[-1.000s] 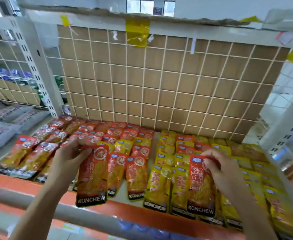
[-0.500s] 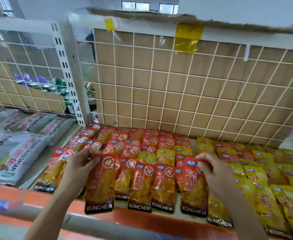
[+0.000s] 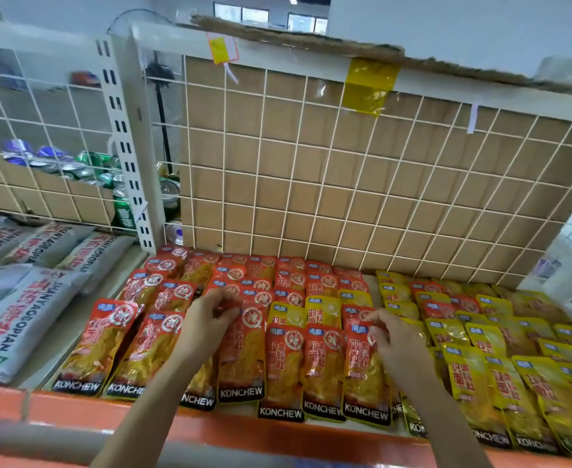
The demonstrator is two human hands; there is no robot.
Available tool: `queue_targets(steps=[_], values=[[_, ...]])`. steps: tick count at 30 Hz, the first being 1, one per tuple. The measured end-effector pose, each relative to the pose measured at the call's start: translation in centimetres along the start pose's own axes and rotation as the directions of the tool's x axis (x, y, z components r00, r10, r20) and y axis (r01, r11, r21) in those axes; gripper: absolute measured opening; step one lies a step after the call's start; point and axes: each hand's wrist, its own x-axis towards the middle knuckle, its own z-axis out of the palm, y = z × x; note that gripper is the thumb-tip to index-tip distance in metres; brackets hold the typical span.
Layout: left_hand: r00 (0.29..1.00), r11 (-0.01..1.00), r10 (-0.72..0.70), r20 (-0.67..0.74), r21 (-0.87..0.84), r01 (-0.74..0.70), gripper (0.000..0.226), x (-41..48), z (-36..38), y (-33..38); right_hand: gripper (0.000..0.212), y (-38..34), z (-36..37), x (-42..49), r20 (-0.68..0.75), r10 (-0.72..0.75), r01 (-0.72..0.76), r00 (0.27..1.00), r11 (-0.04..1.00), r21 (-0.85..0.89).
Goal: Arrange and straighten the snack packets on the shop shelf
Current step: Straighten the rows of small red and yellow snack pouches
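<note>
1. Shelf [image 3: 277, 434], orange front edge: red snack packets [image 3: 163, 349] left and centre, yellow packets [image 3: 480, 376] right, lying flat in overlapping rows.
2. Left hand [image 3: 210, 319] pinches top of front-row red packet [image 3: 242, 359].
3. Right hand [image 3: 392, 339] pinches top of second red packet [image 3: 365, 373], two packets between.

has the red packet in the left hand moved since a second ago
Yes, the red packet in the left hand slid back from the orange shelf edge, which it overhung before.
</note>
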Motion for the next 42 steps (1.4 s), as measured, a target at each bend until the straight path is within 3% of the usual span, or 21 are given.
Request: queue_targets(steps=[7, 13, 27, 34, 39, 42], values=[[0.984, 0.963, 0.177, 0.017, 0.202, -0.176, 0.012, 0.2, 1.2, 0.0, 0.013, 1.2, 0.3, -0.6, 0.035, 0.0, 0.005, 0.999, 0.99, -0.143], [0.974, 0.928, 0.223, 0.039, 0.297, -0.224, 0.011, -0.2, 1.5, -0.5, 0.015, 1.5, 0.8, -0.9, 0.005, -0.041, 0.042, 0.999, 0.987, -0.158], [0.951, 0.881, 0.308, 0.032, 0.367, -0.298, 0.009, -0.1, 1.9, 0.3, 0.026, 1.3, 0.5, 0.0, -0.053, -0.114, 0.111, 0.992, 0.992, -0.057], [0.917, 0.858, 0.313, 0.248, 0.34, -0.385, 0.019, 2.3, 4.6, 1.9, 0.037, -1.2, 1.7, 3.2, 0.072, -0.18, 0.186, 0.981, 0.978, -0.092], [0.905, 0.787, 0.173, 0.388, 0.499, -0.364, 0.044, 3.2, 6.3, 2.4, 0.058, -1.6, 2.8, 5.0, 0.275, -0.142, 0.21, 0.951, 0.948, -0.237], [0.888, 0.717, 0.144, 0.437, 0.572, -0.398, 0.052, 3.3, 6.8, 2.6, 0.064, -1.2, 3.1, 5.7, 0.314, -0.122, 0.208, 0.942, 0.943, -0.26]])
